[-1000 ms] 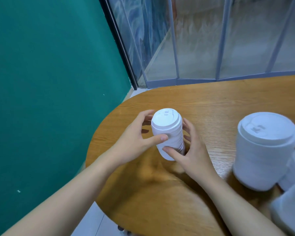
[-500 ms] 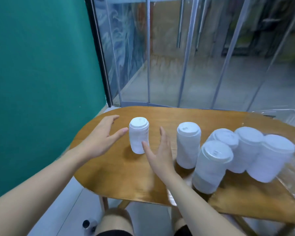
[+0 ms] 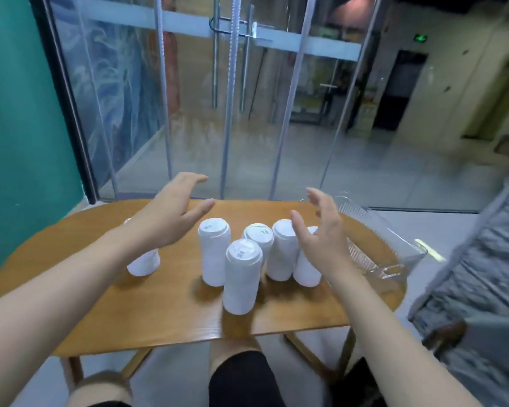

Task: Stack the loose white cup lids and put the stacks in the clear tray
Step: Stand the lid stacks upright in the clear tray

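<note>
White lid stacks stand upright on the wooden bench (image 3: 159, 312), six in all. One stack (image 3: 144, 261) sits apart at the left, partly hidden behind the left forearm. The other five cluster near the middle: the nearest stack (image 3: 241, 282) stands in front, a second stack (image 3: 214, 252) just behind it to the left, a third (image 3: 258, 237) behind it and largely hidden, a fourth (image 3: 282, 251) to the right, and a fifth (image 3: 306, 268) mostly covered by the right hand. None of them is inside the clear tray (image 3: 394, 245), which lies at the right end of the bench, just beside the cluster (its ribbed wall shows faintly).

The left hand (image 3: 171, 214) hangs above the bench with fingers straight and thumb spread, its grip empty and touching nothing. The right hand (image 3: 321, 233) is raised over the rightmost stacks, fingers relaxed and slightly bent, likewise holding nothing; whether it brushes the fifth stack cannot be told.

Behind the bench are glass doors (image 3: 232, 83) and a teal wall (image 3: 18, 113) at the left. A grey fabric surface (image 3: 482, 259) lies to the right.
</note>
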The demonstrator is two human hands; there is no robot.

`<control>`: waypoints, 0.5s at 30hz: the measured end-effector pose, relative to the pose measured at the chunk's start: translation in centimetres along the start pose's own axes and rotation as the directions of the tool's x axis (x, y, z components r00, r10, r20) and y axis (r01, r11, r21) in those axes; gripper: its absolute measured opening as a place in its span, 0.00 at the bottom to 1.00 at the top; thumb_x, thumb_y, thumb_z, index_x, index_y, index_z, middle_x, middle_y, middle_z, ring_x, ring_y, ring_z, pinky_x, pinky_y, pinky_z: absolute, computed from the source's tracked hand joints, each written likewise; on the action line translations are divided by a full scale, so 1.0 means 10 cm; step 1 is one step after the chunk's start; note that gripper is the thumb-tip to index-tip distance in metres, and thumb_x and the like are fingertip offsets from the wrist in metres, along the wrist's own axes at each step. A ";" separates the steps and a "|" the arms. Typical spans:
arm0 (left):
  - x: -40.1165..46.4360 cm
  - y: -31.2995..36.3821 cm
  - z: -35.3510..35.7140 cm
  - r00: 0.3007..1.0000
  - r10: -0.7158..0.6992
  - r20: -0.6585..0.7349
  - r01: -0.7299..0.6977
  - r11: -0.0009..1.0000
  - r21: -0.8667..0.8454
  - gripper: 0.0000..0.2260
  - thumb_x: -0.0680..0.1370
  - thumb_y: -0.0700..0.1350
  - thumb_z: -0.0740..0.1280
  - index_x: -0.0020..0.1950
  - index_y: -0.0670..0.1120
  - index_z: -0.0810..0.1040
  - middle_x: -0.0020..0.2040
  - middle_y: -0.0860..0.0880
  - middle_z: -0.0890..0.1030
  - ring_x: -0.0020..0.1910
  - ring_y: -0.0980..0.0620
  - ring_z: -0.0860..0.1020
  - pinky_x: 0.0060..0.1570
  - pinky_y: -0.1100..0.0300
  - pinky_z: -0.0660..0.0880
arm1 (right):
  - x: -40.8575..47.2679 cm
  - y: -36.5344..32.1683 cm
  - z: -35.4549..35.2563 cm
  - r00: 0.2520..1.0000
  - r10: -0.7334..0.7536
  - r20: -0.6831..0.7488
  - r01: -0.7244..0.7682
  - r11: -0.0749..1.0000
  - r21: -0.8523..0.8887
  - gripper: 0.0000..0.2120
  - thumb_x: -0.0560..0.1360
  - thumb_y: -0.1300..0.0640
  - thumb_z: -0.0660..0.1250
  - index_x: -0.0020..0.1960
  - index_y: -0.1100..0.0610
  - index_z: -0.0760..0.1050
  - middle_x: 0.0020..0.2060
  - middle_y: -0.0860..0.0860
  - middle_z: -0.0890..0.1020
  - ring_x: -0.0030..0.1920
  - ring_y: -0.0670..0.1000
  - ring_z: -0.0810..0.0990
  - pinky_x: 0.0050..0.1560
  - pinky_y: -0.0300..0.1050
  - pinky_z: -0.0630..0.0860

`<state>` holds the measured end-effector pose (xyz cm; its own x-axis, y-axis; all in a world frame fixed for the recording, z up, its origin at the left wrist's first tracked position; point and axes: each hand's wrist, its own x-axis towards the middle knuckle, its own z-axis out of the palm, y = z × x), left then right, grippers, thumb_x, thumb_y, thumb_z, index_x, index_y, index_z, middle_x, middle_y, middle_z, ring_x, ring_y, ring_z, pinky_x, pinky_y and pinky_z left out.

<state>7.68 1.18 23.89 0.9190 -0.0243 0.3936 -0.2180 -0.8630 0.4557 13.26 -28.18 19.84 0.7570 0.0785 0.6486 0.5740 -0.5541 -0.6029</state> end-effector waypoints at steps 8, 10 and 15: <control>0.96 0.69 0.51 0.959 0.112 0.260 -0.145 0.983 0.111 0.28 0.84 0.57 0.63 0.80 0.45 0.65 0.78 0.46 0.66 0.77 0.47 0.65 0.75 0.55 0.60 | -0.12 1.25 -1.12 0.696 0.697 -0.174 -0.605 0.437 -0.665 0.46 0.77 0.28 0.59 0.77 0.65 0.60 0.65 0.62 0.78 0.65 0.64 0.77 0.56 0.56 0.75; 1.22 0.81 0.67 0.945 0.112 0.306 -0.159 0.978 0.135 0.28 0.84 0.59 0.63 0.80 0.47 0.65 0.79 0.47 0.66 0.77 0.47 0.66 0.75 0.53 0.62 | -0.16 1.52 -1.14 0.532 0.841 -0.099 -0.710 0.380 -0.593 0.52 0.73 0.21 0.55 0.76 0.64 0.63 0.58 0.59 0.81 0.56 0.61 0.82 0.48 0.52 0.78; 1.84 0.91 1.08 0.906 0.086 0.414 -0.178 0.966 0.189 0.27 0.84 0.59 0.62 0.80 0.47 0.65 0.79 0.46 0.65 0.76 0.45 0.68 0.75 0.51 0.64 | -0.05 1.84 -0.97 0.278 0.951 0.132 -0.956 0.287 -0.055 0.20 0.81 0.42 0.63 0.54 0.61 0.69 0.40 0.55 0.76 0.34 0.58 0.81 0.31 0.47 0.80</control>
<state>26.17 -12.57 26.64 0.9499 -0.3057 0.0652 -0.3125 -0.9243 0.2192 20.42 -46.42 12.98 0.7980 -0.3958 -0.4545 -0.5761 -0.2794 -0.7681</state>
